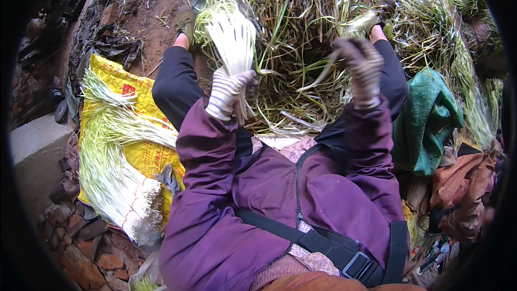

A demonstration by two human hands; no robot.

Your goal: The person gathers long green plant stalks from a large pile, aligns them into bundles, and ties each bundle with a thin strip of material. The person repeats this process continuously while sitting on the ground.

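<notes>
My left hand (232, 91), in a striped knit glove, grips a bunch of blanched chives (232, 36) by the lower stems. Their white stalks point away from me and end in pale yellow-green tops. My right hand (363, 70), gloved alike and blurred by motion, is raised near my right knee with its fingers curled. From its fingers a pale leaf strip (319, 81) trails down to the left. Just beyond that hand is another blurred pale piece (363, 22), near my right shoe. Between my legs lies a heap of loose leaves and dry stalks (299, 52).
At my left, tied and loose chives (117, 161) lie on a yellow printed woven sack (149, 153). A green sack (428, 121) stands by my right knee. Another person's sleeve (462, 194) shows at far right. Broken bricks (109, 261) and a concrete block (38, 139) lie left.
</notes>
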